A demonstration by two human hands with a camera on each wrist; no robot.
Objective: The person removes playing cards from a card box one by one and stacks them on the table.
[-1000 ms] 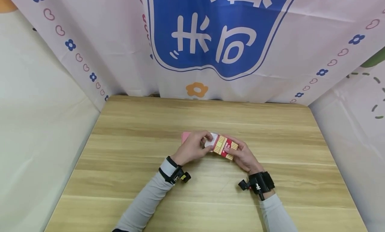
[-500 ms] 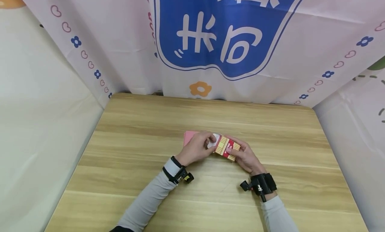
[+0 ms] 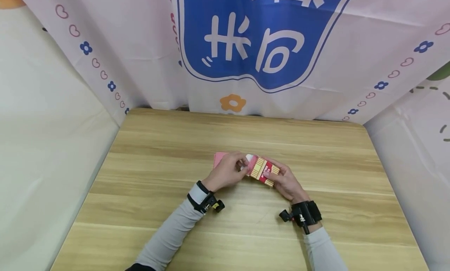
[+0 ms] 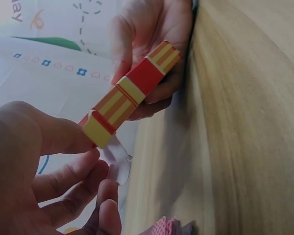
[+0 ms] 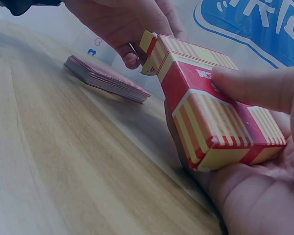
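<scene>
My right hand (image 3: 287,185) grips a red-and-yellow striped playing-card box (image 5: 210,115), thumb across its red label and the other fingers beneath. At the box's left end, my left hand (image 3: 226,172) pinches the end flap (image 4: 99,129) between thumb and forefinger. A pale piece with a rounded corner (image 4: 118,169) shows behind the left fingers; whether it is a flap or a card, I cannot tell. Beside and partly behind the left hand, a stack of pink-edged cards (image 5: 105,82) lies on the table. The inside of the box is hidden.
The wood-grain table (image 3: 225,232) spreads around both hands. A printed cloth (image 3: 147,56) hangs along its back edge, with pale cloth at both sides. Each wrist wears a black strapped camera mount (image 3: 305,216).
Where white showed between the left fingers and the box, a pink strip now shows, with a small white tip above it. The right hand keeps its grip on the box.
</scene>
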